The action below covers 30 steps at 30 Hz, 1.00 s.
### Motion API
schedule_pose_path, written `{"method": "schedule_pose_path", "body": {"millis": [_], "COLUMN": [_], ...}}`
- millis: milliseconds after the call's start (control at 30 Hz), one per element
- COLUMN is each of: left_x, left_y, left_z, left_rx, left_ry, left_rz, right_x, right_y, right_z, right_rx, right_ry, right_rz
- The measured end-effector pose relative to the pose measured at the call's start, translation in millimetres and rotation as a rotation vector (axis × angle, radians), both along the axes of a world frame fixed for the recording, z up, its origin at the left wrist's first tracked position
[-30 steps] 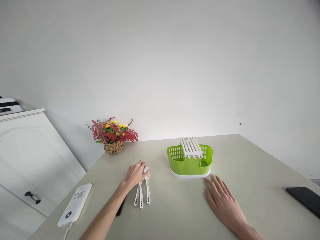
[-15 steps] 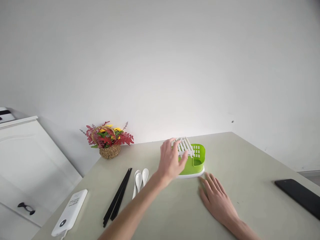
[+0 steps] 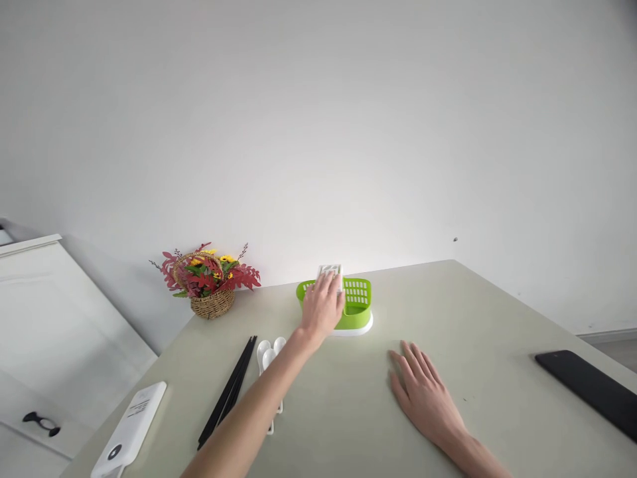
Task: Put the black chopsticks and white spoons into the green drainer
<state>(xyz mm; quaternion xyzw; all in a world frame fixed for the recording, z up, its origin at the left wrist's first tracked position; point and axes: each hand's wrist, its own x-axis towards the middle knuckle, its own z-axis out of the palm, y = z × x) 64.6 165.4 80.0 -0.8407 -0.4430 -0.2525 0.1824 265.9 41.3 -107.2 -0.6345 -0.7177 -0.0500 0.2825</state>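
The left hand (image 3: 322,307) reaches across the pale grey-green worktop (image 3: 497,318) and lies over the near left part of the bright green perforated plastic cutlery caddy (image 3: 356,300), fingers curled loosely onto its rim and over the white slotted plastic rack (image 3: 330,270) that sits on top of it. Whether the fingers actually clamp the rack or only rest on it cannot be told, since the hand hides the contact. The caddy stands on its white base towards the far edge of the worktop, close to the wall, a little left of the middle of the view.

The right hand (image 3: 425,392) lies flat, palm down, on the bare worktop, fingers spread and slightly fanned, holding nothing. It is nearer to the person than the caddy and to the right of it, clearly apart from the white base.

To the left of the left forearm lie two white plastic soup spoons (image 3: 267,354), side by side with their bowls pointing away, partly hidden by the arm. Just left of them a bundle of black chopsticks (image 3: 227,392) lies on a diagonal. Farther left, at the near left corner, rests a white rectangular power bank (image 3: 130,428). A small wicker basket of red and yellow artificial flowers (image 3: 208,282) stands at the far left against the wall. A black smartphone (image 3: 587,388) lies flat at the right edge. A white cabinet door with a black handle (image 3: 40,422) shows beyond the worktop on the left.
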Motion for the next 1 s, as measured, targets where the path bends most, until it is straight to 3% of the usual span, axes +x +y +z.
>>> {"method": "schedule_pose_path", "body": {"millis": [167,333,533,700,733,800,900,1000], "left_x": [-71.1,-135.6,-164.3,-141.7,-130.9,-104.0,-59.2,-26.4], "left_y": [21.5,26.8,20.6,0.1,-9.3,-33.8,-78.6,-120.2], "left_z": [11.0,19.9,18.9,10.0,4.4,-12.3,-46.4,-77.5], "left_rx": [-0.021,-0.022,-0.027,0.039,0.072,0.069,-0.128,-0.492], "left_ry": [0.015,0.005,0.0,-0.069,-0.11,-0.191,-0.317,-0.508], "left_rz": [0.146,0.239,0.299,0.349,0.335,0.182,-0.086,-0.188], "right_x": [0.5,1.1,1.0,1.3,1.5,2.0,2.9,3.7], "right_y": [-1.5,-1.8,-1.7,-2.4,-2.5,-2.8,-3.0,-2.2], "right_z": [-0.7,-1.4,-3.9,-3.6,-4.1,-5.6,-7.8,-8.4], "right_rx": [-0.051,-0.079,-0.054,-0.061,-0.056,-0.043,-0.04,-0.046], "right_ry": [0.037,0.032,0.021,0.008,0.007,0.01,0.008,-0.016], "right_rz": [0.0,-0.008,-0.014,-0.017,-0.017,-0.017,-0.024,-0.03]}}
